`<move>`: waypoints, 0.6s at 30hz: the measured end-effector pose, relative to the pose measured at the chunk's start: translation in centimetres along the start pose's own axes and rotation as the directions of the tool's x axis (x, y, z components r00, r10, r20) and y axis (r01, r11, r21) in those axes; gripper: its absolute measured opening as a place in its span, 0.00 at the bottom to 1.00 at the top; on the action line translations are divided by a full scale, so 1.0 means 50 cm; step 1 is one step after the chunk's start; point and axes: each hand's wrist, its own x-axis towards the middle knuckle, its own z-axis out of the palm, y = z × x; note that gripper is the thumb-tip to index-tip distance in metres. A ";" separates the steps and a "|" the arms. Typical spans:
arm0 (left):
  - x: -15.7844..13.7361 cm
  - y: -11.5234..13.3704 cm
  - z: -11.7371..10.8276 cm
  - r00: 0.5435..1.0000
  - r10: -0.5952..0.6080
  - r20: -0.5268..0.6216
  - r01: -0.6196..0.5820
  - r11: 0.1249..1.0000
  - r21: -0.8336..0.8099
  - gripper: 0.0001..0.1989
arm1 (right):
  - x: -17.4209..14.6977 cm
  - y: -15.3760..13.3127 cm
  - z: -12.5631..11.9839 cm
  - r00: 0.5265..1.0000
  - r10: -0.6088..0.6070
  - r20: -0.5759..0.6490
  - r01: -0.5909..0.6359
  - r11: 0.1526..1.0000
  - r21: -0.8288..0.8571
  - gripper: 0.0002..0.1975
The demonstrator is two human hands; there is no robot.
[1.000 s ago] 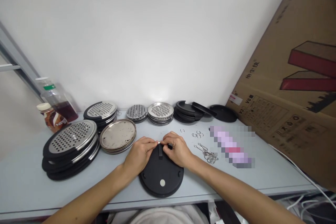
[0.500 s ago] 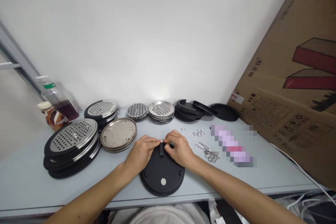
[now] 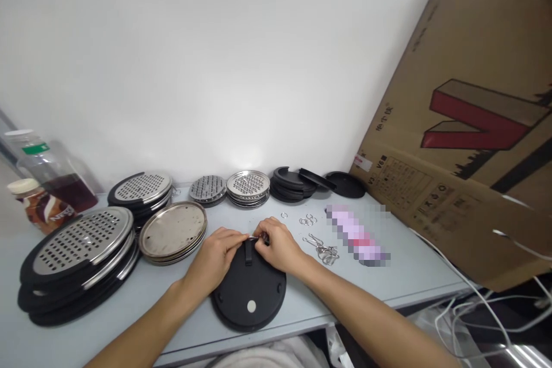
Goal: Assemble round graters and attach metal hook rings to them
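A round black disc [image 3: 267, 293] lies flat near the table's front edge, with a pale round spot and small bumps on it. A short black strap [image 3: 248, 254] runs up the disc to its far rim. At the strap's far end, my left hand [image 3: 218, 254] pinches a small shiny metal piece from the left. From the right, my right hand [image 3: 278, 244] pinches at the same metal piece, fingertips close to the left ones. The fingers hide most of the piece, so its shape cannot be made out.
Metal rings [image 3: 307, 219] and a pile of wire hooks [image 3: 325, 252] lie to the right, before a blurred purple object [image 3: 356, 233]. Grater discs [image 3: 81, 241], metal plates [image 3: 175, 230] and bottles [image 3: 64, 184] stand left. Black discs [image 3: 293, 181] lie behind; a carton [image 3: 431, 184] leans right.
The view has turned to the right, so everything sits further left and more of the carton shows. Both hands keep their pinch at the strap's end, with small finger shifts.
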 end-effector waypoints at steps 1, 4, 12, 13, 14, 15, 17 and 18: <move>0.001 0.001 -0.001 1.000 -0.010 -0.011 0.010 1.000 0.002 0.16 | 0.002 0.002 -0.005 1.000 0.002 0.010 -0.002 1.000 -0.003 0.12; 0.007 0.009 -0.014 1.000 -0.027 -0.013 0.027 1.000 0.012 0.13 | 0.006 0.010 -0.022 0.998 0.032 0.060 -0.033 0.999 0.022 0.16; -0.040 0.078 -0.051 0.968 -0.056 0.243 0.015 0.986 0.169 0.37 | 0.014 0.024 -0.044 0.973 0.148 0.178 -0.166 0.982 0.091 0.11; -0.053 0.088 -0.047 0.955 -0.051 0.291 0.001 0.985 0.172 0.40 | 0.014 0.025 -0.045 0.972 0.150 0.181 -0.169 0.981 0.096 0.10; -0.066 0.096 -0.042 0.940 -0.050 0.337 -0.009 0.985 0.171 0.43 | 0.014 0.026 -0.046 0.973 0.141 0.183 -0.161 0.982 0.100 0.10; -0.076 0.103 -0.036 0.925 -0.054 0.376 -0.012 0.985 0.171 0.45 | 0.013 0.026 -0.047 0.975 0.121 0.186 -0.142 0.985 0.102 0.10; -0.091 0.110 -0.024 0.904 -0.070 0.422 -0.006 0.984 0.177 0.49 | 0.012 0.026 -0.049 0.978 0.071 0.198 -0.093 0.990 0.103 0.10; -0.095 0.111 -0.019 0.899 -0.078 0.431 -0.003 0.983 0.184 0.51 | 0.011 0.026 -0.049 0.977 0.054 0.205 -0.076 0.992 0.099 0.11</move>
